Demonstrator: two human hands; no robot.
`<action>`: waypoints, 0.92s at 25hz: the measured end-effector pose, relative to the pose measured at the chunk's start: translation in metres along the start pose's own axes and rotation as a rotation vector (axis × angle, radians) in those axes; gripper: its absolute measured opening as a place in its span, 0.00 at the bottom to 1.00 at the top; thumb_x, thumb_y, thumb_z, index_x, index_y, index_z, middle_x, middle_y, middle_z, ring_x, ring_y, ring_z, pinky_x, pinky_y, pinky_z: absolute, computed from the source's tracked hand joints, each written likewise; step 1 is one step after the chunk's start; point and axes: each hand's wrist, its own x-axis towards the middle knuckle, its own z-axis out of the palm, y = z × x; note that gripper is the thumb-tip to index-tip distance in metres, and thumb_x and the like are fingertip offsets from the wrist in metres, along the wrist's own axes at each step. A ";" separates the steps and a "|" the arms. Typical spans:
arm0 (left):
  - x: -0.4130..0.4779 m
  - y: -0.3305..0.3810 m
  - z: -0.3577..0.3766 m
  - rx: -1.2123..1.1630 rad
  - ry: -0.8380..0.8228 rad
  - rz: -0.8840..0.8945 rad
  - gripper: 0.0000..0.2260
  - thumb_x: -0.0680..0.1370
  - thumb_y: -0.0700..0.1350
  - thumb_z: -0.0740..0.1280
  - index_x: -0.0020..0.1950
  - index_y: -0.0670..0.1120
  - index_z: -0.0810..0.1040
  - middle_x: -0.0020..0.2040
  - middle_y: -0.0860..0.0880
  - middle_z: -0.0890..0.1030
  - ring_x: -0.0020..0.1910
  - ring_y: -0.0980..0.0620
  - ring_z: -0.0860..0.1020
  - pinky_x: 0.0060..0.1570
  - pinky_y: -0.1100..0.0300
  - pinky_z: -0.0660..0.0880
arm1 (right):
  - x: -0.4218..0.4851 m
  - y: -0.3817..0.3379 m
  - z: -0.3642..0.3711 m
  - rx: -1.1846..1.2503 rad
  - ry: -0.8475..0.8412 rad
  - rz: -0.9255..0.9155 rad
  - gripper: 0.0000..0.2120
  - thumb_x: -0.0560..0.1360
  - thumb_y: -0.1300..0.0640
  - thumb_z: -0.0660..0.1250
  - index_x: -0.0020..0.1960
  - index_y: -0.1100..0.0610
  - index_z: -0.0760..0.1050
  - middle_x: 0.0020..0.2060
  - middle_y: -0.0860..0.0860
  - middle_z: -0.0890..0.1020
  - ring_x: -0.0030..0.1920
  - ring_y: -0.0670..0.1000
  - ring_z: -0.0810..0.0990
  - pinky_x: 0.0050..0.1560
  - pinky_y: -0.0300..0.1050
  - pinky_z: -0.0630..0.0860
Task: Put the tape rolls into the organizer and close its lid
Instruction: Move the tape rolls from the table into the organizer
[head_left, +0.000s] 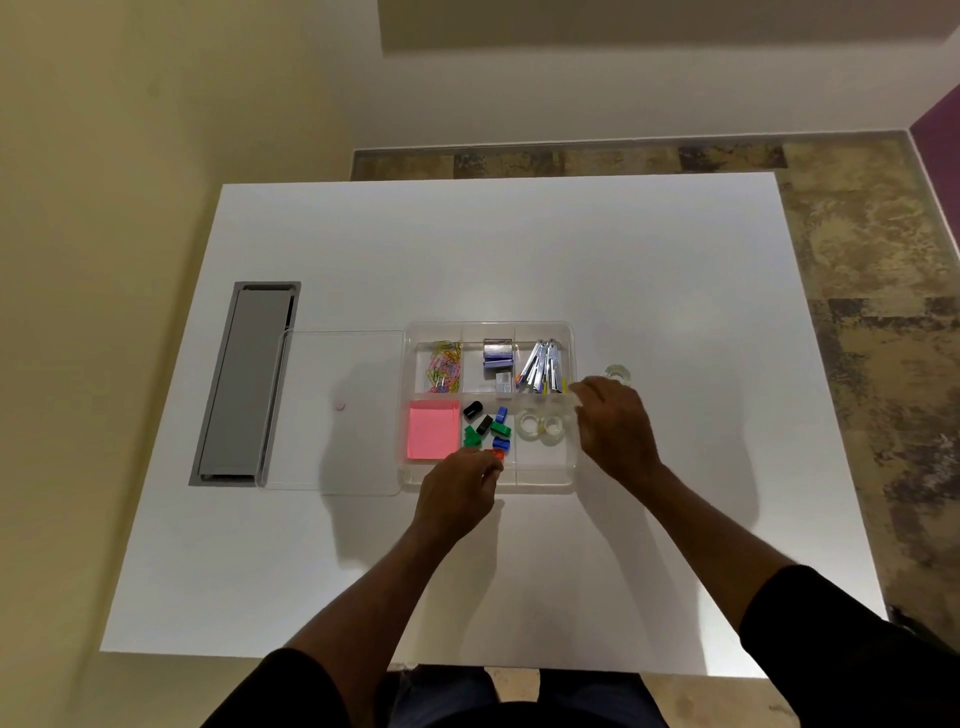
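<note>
Both forearms reach out from dark sleeves over a white desk (519, 260) toward a clear organizer (571, 470) that sits open near the middle. Two tape rolls (543, 427) lie side by side in its near right compartment, and a third tape roll (617, 374) lies on the desk just beyond the organizer's right wall. Over that right wall hangs the right hand (613, 431), its fingers curled downward at the rim beside the two rolls; whether they pinch anything is hard to tell, though they look loose and empty. At the near edge of the organizer the left hand (457, 493) rests with its fingers half-clenched close to a red clip, seemingly holding nothing. Coloured clips (491, 428) fill the near middle compartment and a pink notepad (432, 430) the near left one. Paper clips (444, 366), staple boxes (497, 356) and metal staplers (543, 366) occupy the far row. Hinged open to the left, the clear lid (337, 410) lies flat on the desk, beside a grey cable tray (244, 382) set into the surface.
</note>
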 end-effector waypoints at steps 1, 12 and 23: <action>0.001 0.000 0.000 -0.002 -0.004 -0.001 0.09 0.84 0.46 0.69 0.60 0.46 0.86 0.54 0.46 0.87 0.49 0.49 0.84 0.49 0.49 0.84 | 0.002 0.009 -0.003 0.018 -0.029 0.077 0.19 0.78 0.64 0.70 0.68 0.61 0.80 0.63 0.59 0.84 0.64 0.62 0.83 0.58 0.56 0.79; 0.004 0.000 0.003 -0.004 -0.027 -0.002 0.08 0.84 0.46 0.69 0.61 0.47 0.86 0.54 0.46 0.87 0.49 0.50 0.83 0.47 0.56 0.80 | -0.002 0.036 0.001 -0.280 -0.415 -0.056 0.34 0.83 0.55 0.62 0.86 0.53 0.53 0.87 0.51 0.56 0.88 0.57 0.51 0.82 0.56 0.63; 0.006 0.003 -0.001 -0.019 -0.019 0.010 0.09 0.84 0.44 0.69 0.60 0.45 0.86 0.54 0.45 0.88 0.49 0.50 0.84 0.49 0.54 0.82 | -0.013 0.021 0.005 0.085 -0.390 0.145 0.22 0.81 0.60 0.69 0.74 0.58 0.71 0.62 0.57 0.78 0.63 0.61 0.78 0.58 0.56 0.83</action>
